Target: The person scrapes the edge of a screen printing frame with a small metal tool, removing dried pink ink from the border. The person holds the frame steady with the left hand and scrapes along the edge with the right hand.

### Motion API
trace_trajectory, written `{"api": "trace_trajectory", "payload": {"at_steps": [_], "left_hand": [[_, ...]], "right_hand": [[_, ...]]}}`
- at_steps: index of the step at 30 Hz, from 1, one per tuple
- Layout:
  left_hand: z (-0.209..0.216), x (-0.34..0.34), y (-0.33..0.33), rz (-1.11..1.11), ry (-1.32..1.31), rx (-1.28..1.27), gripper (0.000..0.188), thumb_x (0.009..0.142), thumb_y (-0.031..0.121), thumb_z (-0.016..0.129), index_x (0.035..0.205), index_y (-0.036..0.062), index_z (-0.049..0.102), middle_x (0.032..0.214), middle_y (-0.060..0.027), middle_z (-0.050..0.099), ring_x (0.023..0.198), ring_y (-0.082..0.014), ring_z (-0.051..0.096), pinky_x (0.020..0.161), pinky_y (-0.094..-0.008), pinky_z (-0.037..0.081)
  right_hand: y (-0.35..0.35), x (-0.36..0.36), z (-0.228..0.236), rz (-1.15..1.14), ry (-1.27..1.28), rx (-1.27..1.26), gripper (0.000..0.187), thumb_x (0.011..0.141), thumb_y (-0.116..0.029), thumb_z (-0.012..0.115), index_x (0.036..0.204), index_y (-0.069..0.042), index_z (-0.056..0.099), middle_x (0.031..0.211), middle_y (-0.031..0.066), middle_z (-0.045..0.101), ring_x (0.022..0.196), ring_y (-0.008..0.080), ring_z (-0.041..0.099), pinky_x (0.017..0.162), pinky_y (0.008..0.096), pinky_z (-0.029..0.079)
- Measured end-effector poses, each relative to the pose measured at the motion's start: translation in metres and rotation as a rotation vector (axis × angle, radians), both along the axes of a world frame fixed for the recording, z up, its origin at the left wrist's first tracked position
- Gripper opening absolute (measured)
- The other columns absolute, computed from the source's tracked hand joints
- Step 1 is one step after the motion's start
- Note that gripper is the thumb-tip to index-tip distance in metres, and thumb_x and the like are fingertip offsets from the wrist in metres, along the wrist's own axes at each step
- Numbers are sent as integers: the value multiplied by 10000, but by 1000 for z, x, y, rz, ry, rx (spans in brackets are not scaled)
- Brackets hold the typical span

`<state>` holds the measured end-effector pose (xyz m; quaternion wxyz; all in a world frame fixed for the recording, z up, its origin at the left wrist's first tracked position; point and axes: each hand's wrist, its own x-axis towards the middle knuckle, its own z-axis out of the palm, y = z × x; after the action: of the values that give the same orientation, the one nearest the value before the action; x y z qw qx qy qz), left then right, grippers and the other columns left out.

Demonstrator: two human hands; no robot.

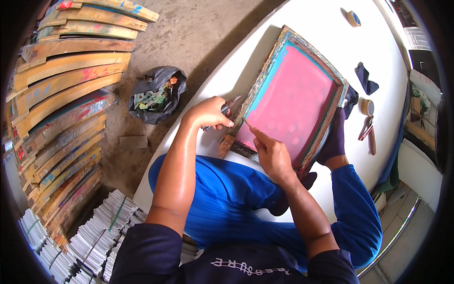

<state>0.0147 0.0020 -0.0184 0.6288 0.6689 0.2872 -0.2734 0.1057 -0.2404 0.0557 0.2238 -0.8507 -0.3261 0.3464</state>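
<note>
A wooden screen-printing frame (318,51) with pink mesh (288,104), edged in turquoise, lies tilted across the white surface in front of me. My left hand (208,115) is closed around dark-handled pliers (231,102), held just beside the frame's left rail, their metal jaws pointing up and away. Over the near left corner of the frame is my right hand (273,154), gripping a thin tool (247,123) whose tip meets the inner edge of the left rail. Its handle is hidden in my fingers, so its kind is unclear.
My socked foot (334,137) rests by the frame's right rail. On the white surface (378,42) lie tape rolls (353,19), a dark cloth (366,79) and a small hand tool (371,139). At left are a black rubbish bag (158,94), stacked wooden frames (71,78) and bundled paper (97,239).
</note>
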Motion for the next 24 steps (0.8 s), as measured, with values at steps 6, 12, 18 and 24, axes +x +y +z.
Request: {"api": "trace_trajectory", "payload": {"at_steps": [6,12,18,24], "left_hand": [[4,0,-1,-24,11,-8,307,803,125,847,959,6,610,730,-80,680,619,-160,679,525,-320,511],[4,0,-2,-40,20,18,287,813,113,834,946,6,604,729,-89,688,620,-163,685,527,-328,515],[1,0,-2,-48,11,19,278,821,111,826,949,3,604,734,-96,696,621,-165,688,529,-330,520],[6,1,-2,-58,29,25,273,820,96,824,947,3,601,725,-102,697,624,-165,692,532,-326,523]], "right_hand": [[-4,-13,2,20,-33,16,325,1011,-173,609,1325,-135,685,1013,257,730,973,441,706,840,530,554],[-13,-20,2,87,-84,70,329,998,-168,626,1320,-136,688,1024,252,732,975,445,703,841,533,554],[-11,-29,10,85,-29,-19,350,1001,-165,625,1347,-169,675,1033,245,732,982,433,706,851,512,554],[-10,-33,11,118,-100,-21,376,1002,-172,612,1375,-212,641,998,250,731,948,451,707,832,548,559]]}}
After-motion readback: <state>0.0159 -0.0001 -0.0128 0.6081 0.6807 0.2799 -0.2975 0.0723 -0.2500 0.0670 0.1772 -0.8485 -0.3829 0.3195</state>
